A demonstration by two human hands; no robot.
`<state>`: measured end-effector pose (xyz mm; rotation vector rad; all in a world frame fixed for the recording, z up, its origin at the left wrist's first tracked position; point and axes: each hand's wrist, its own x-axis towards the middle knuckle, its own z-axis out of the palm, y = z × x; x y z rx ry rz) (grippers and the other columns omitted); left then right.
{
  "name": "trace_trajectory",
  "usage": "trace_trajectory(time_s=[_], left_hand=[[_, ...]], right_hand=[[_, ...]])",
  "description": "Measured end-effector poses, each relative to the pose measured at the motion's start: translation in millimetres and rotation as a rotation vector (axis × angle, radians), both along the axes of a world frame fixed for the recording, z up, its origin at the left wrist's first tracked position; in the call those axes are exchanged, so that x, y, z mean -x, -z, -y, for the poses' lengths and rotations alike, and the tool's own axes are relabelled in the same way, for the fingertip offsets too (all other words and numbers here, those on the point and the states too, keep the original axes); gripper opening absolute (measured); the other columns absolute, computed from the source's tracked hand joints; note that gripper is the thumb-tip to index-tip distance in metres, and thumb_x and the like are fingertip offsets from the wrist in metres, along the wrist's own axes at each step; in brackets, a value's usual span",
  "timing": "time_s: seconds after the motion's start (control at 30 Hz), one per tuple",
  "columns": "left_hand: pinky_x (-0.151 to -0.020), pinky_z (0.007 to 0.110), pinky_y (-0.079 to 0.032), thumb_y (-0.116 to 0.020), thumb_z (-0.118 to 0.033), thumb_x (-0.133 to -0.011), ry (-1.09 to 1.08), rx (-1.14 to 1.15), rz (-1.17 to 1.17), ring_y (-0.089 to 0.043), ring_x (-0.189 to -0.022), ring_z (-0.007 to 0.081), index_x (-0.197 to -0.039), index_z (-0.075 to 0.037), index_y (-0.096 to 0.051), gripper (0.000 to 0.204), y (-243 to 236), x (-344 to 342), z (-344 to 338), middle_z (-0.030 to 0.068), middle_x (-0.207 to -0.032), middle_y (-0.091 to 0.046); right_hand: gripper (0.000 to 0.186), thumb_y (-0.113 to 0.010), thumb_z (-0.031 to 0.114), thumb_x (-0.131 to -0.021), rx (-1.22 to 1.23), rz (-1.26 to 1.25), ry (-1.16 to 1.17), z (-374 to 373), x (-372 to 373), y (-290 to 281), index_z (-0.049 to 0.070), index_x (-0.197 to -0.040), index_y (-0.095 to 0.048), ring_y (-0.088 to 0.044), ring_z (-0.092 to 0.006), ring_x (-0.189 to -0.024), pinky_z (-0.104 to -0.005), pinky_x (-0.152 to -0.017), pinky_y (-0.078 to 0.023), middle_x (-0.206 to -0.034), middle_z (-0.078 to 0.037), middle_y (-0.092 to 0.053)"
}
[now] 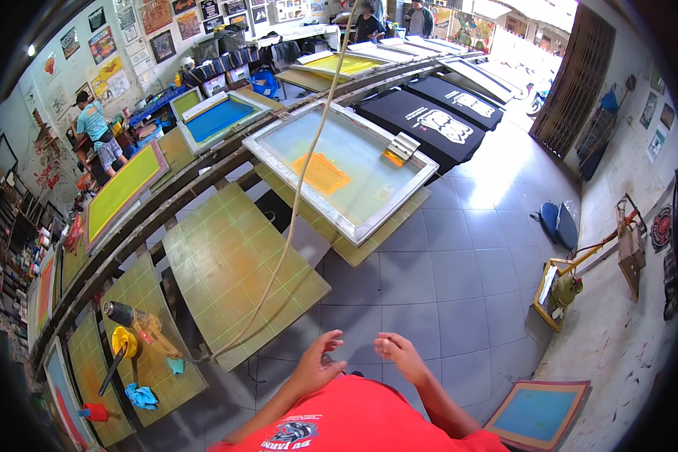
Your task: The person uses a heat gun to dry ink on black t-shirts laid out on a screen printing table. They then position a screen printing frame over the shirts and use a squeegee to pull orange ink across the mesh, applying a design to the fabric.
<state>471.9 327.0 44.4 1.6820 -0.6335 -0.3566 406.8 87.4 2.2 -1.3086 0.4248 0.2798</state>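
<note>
My left hand (327, 355), fingers curved and apart, and my right hand (399, 354), fingers loosely bent, are both empty in front of my red shirt. Nearest them is a bare green-gridded platen (226, 256), crossed by a dangling beige hose (294, 218). Beyond it a white-framed screen (369, 192) with orange ink rests on another platen, a metal squeegee (401, 151) on its upper right part. At lower left are a heat gun (132, 320), a yellow cup (124, 343) and a blue cloth (142, 395).
Black printed shirts (437, 128) cover platens farther along. A person in a teal top (92, 128) stands at left; others (369, 26) are at the back. By the right wall are a gas cylinder (566, 290), dark bags (557, 222) and a screen (539, 414). Grey tiled floor (459, 256) runs alongside.
</note>
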Motion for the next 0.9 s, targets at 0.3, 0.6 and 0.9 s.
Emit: trace_trajectory(time_s=[0.3,0.6,0.9], left_hand=[[-0.097,0.038,-0.042,-0.066,-0.010,-0.085,-0.148,0.143,-0.472,-0.046,-0.118,0.0243,-0.142,-0.006,-0.025,0.069,76,-109,98,0.0171,-0.136,-0.037],[-0.101,0.039,-0.037,-0.065,-0.014,-0.087,-0.705,0.131,-0.322,-0.036,-0.128,0.0292,-0.144,-0.006,-0.020,0.074,85,-210,170,0.0194,-0.143,-0.028],[-0.089,0.032,-0.043,-0.063,-0.017,-0.089,-0.947,0.129,-0.345,-0.054,-0.100,0.0213,-0.141,-0.001,-0.023,0.068,108,-283,190,0.0150,-0.112,-0.054]], right_hand=[[0.039,-0.047,0.027,-0.099,-0.101,-0.014,0.192,110,-86,-6,0.001,-0.129,-0.048,-0.059,-0.0211,-0.106,-0.0344,-0.092,-0.046,-0.119,-0.013,-0.059],[0.041,-0.050,0.032,-0.098,-0.105,0.034,0.416,273,-144,12,0.000,-0.125,-0.051,-0.062,-0.0208,-0.095,-0.0322,-0.082,-0.048,-0.112,-0.012,-0.062],[0.044,-0.054,0.032,-0.094,0.332,0.161,0.163,420,-338,-13,0.000,-0.125,-0.053,-0.059,-0.0189,-0.103,-0.0307,-0.085,-0.047,-0.113,-0.012,-0.061]])
